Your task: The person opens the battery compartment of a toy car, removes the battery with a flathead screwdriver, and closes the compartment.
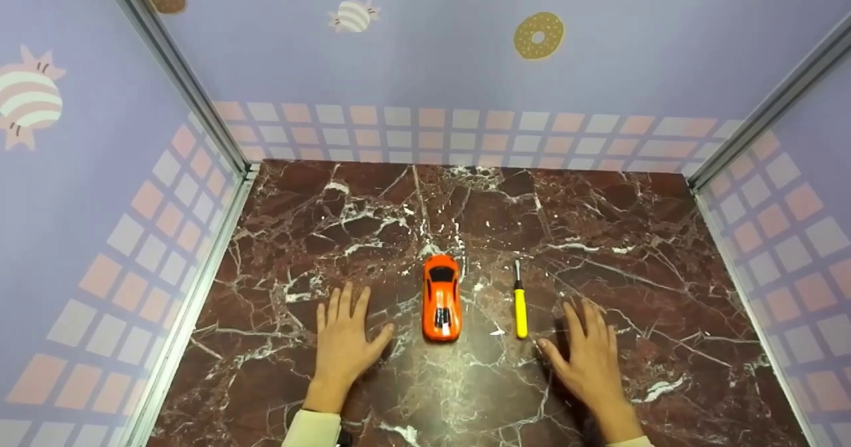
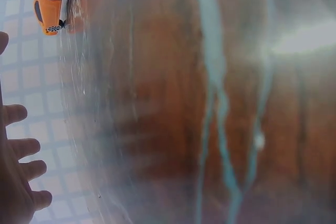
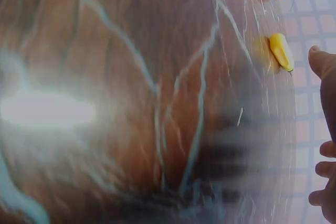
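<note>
Toy car (image 1: 441, 298) and screwdriver (image 1: 520, 309) between two spread, unoccupied hands.
The orange car lies on a dark marbled table (image 1: 279, 394), near the left hand (image 1: 347, 340); right of it, the yellow-handled screwdriver lies near the right hand (image 1: 585, 357).

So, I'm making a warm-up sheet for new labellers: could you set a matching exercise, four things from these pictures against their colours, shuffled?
Things:
1. toy car
2. screwdriver
3. tabletop
4. back wall

Colours:
A. dark red-brown with pale veins
B. yellow-handled
C. pale purple with a pink-and-white checked band
D. bright orange and black

Right pairs: 1-D, 2-B, 3-A, 4-C.
</note>
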Tool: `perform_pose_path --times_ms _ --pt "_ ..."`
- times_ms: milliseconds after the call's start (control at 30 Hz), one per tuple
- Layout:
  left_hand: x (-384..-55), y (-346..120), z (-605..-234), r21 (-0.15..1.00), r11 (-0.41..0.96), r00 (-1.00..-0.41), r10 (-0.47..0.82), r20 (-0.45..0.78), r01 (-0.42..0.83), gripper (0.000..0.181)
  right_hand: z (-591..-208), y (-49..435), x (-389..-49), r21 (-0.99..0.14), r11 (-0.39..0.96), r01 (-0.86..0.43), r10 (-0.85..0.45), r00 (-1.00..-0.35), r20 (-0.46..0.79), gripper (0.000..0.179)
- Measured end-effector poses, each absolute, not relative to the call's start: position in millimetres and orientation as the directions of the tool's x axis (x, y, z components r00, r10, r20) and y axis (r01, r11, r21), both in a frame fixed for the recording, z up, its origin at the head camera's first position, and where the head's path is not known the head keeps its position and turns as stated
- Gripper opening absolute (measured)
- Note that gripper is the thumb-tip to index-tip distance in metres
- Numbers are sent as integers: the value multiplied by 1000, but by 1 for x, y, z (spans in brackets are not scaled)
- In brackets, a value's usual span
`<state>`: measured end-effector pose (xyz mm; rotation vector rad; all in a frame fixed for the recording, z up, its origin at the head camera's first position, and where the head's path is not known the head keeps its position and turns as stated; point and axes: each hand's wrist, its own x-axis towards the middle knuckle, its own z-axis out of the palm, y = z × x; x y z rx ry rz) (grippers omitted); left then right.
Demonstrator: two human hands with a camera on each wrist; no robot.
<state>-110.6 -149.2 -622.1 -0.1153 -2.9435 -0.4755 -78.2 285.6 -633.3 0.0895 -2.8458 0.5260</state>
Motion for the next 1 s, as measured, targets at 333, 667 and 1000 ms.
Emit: perform_pose_path --times_ms 333,667,1000 --pt "-111 -145 -623 358 930 -985 27 169 87 85 -632 276 -80 -380 914 -142 -24 -954 298 77" --pt "-108 -143 -624 438 897 -990 -2 141 61 83 -630 263 -81 -447 873 -195 -36 -940 339 74" --pt "-109 -138 -624 487 872 -993 -18 118 42 80 -626 249 -87 -469 854 -226 -60 -937 343 72"
